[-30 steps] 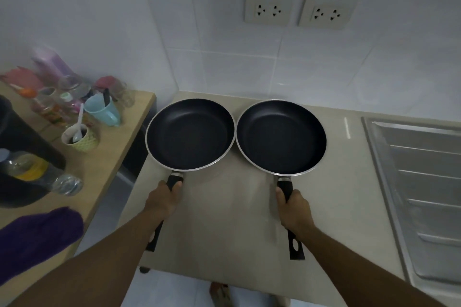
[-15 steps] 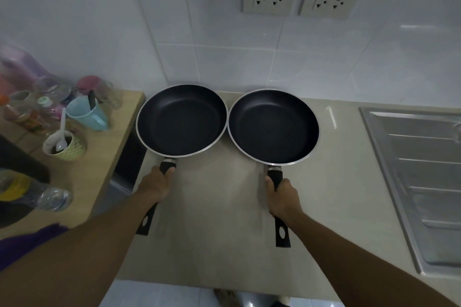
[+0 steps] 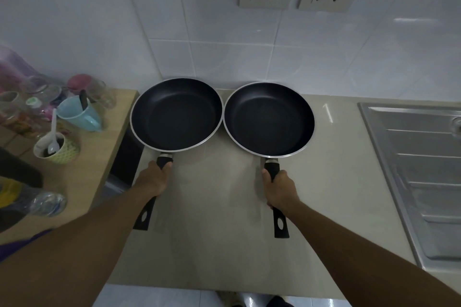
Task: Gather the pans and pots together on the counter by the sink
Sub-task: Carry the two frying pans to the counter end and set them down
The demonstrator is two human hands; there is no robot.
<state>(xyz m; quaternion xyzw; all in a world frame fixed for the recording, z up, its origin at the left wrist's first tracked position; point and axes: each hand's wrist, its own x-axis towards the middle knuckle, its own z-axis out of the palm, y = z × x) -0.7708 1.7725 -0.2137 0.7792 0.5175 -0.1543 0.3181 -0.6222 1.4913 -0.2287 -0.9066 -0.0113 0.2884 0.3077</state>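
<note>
Step in hand: setting two pans down on the tabletop (image 3: pixel 224 232) beside the sink (image 3: pixel 424 169). The left grip (image 3: pixel 152 179) is closed round the handle of the left pan (image 3: pixel 177 114). The right grip (image 3: pixel 280 188) is closed round the handle of the right pan (image 3: pixel 269 119). Both pans lie level near the back wall, rims just beside each other. The left pan overhangs the tabletop's left edge. Whether either is fully seated cannot be told. Probable next move: shift both toward the sink, confirm support, then release the handles.
</note>
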